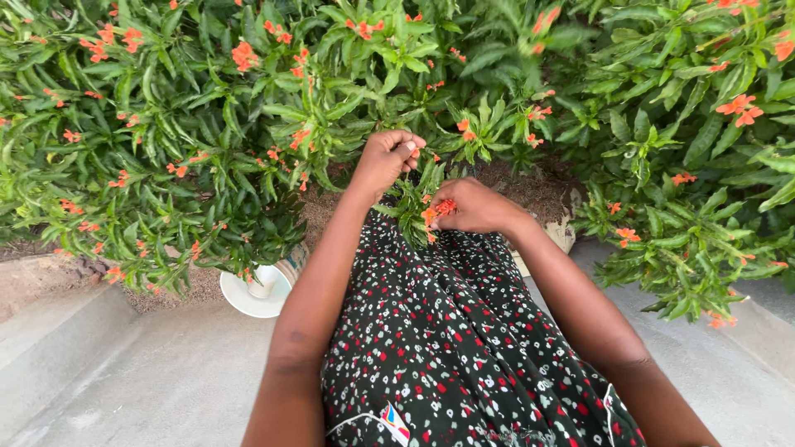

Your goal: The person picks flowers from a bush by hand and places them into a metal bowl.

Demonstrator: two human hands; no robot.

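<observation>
Flower sprig (414, 207): a short leafy stem tip with small orange blossoms, just above the middle of the frame, held between both hands over the lap of a dark, speckled dress (464, 348).
Right hand (479, 207): closed around a little bunch of orange blossoms (439, 210); the petals poke out at its left side, touching the sprig's leaves.
Left hand (386, 159): curled shut just above and left of the right hand, fingertips pinched at the top of the sprig; whether it grips a leaf or a single flower I cannot tell.
How it will handle: by the look of it the sprig is very light and limp, the blossoms thin and easily bruised or torn, the stem pliant rather than woody. The green stalk just below a blossom looks the safest place to pinch; squeezing petals would likely crush them.
Shrub (207, 124): dense green bush dotted with orange flowers, filling the upper half of the frame from edge to edge and reaching down the right side.
White dish (248, 300): pale round saucer with a small cup on it, lower left of centre, at the foot of the bush on grey paving (149, 381).
Hidden or unclear: the sprig's join to the bush is lost among leaves; both palms face away; the forearms run off the bottom edge.
</observation>
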